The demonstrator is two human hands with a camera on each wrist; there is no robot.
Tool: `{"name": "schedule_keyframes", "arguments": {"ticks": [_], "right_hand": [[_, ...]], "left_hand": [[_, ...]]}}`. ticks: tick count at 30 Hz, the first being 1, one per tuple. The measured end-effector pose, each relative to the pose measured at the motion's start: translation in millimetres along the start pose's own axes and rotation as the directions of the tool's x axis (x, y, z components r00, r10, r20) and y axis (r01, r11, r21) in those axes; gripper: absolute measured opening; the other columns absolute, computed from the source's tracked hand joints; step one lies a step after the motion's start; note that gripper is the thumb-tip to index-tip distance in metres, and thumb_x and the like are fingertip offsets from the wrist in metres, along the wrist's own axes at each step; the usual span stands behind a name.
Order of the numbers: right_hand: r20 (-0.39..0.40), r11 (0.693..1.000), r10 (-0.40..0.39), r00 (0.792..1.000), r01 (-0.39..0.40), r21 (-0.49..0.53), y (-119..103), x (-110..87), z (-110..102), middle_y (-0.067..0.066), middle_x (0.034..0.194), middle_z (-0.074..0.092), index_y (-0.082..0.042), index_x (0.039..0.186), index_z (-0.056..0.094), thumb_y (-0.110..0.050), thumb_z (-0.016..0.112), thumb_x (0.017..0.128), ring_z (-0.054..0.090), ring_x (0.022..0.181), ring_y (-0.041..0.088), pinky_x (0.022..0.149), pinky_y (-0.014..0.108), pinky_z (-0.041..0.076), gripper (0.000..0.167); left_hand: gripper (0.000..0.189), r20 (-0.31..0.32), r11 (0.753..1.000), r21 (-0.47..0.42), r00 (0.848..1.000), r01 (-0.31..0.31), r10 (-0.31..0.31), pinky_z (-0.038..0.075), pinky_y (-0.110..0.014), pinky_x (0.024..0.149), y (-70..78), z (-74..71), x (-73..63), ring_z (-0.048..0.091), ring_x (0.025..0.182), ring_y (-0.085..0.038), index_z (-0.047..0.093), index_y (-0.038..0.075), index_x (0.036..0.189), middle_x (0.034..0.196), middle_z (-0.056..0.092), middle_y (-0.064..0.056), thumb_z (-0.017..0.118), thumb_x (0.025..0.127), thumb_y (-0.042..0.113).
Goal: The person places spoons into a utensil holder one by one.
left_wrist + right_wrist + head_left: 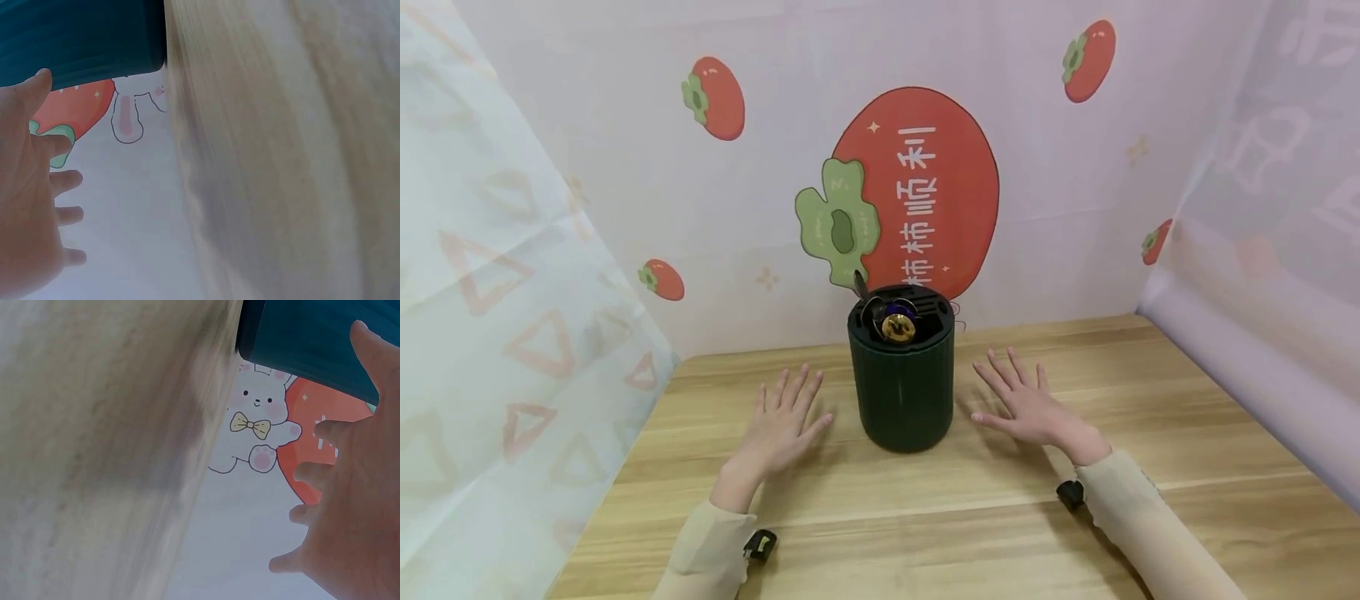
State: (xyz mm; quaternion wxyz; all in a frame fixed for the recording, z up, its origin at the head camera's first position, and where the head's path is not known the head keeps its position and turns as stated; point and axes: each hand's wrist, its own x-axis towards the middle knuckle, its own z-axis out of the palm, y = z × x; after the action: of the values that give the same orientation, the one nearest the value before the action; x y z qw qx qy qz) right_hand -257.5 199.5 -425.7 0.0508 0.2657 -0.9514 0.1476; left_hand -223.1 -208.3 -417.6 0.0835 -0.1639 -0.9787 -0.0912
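A dark green ribbed utensil holder point(901, 396) stands upright on the wooden table, its black top cut with slots. Out of its opening stick several shiny rounded ends that look like spoons: a gold one point(898, 328), a purple one behind it, and a dark one point(861, 286) leaning left. To the left of the holder, my left hand point(778, 429) is spread with straight fingers, apart from it and holding nothing. My right hand point(1028, 406) is spread likewise on the other side. Both wrist views show the holder's lower side beyond the thumb.
The wooden table point(910, 533) ends at a cloth backdrop point(760, 183) printed with persimmons, close behind the holder. More cloth hangs along the left and right sides. Small black devices point(762, 544) sit at the cuffs of both light sleeves.
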Motion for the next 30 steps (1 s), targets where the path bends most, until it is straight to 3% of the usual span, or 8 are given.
{"name": "schedule_keyframes", "arguments": {"ticks": [11,30], "right_hand": [[0.009,1.0,0.008,1.0,-0.008,0.014,1.2,0.3,0.9,0.015,0.159,0.009,-0.02,0.153,0.02,-0.06,0.053,0.087,-0.005,0.145,0.042,0.104,0.073,-0.004,0.084],[-0.01,1.0,0.001,1.0,-0.001,0.007,1.8,-1.4,1.7,0.016,0.159,0.011,-0.015,0.152,0.024,-0.059,0.054,0.087,-0.002,0.144,0.043,0.102,0.075,-0.002,0.084]], "left_hand": [[0.07,-0.009,1.0,-0.003,1.0,0.009,-0.009,-0.002,-0.062,0.113,-1.5,1.5,-0.9,-0.001,0.146,-0.036,0.015,0.019,0.154,0.16,0.008,-0.008,0.034,0.097,0.056],[0.069,-0.016,1.0,-0.016,1.0,0.007,-0.007,-0.003,-0.062,0.113,-1.1,1.9,-0.4,-0.001,0.146,-0.036,0.015,0.019,0.153,0.16,0.006,-0.007,0.036,0.097,0.055]]}}
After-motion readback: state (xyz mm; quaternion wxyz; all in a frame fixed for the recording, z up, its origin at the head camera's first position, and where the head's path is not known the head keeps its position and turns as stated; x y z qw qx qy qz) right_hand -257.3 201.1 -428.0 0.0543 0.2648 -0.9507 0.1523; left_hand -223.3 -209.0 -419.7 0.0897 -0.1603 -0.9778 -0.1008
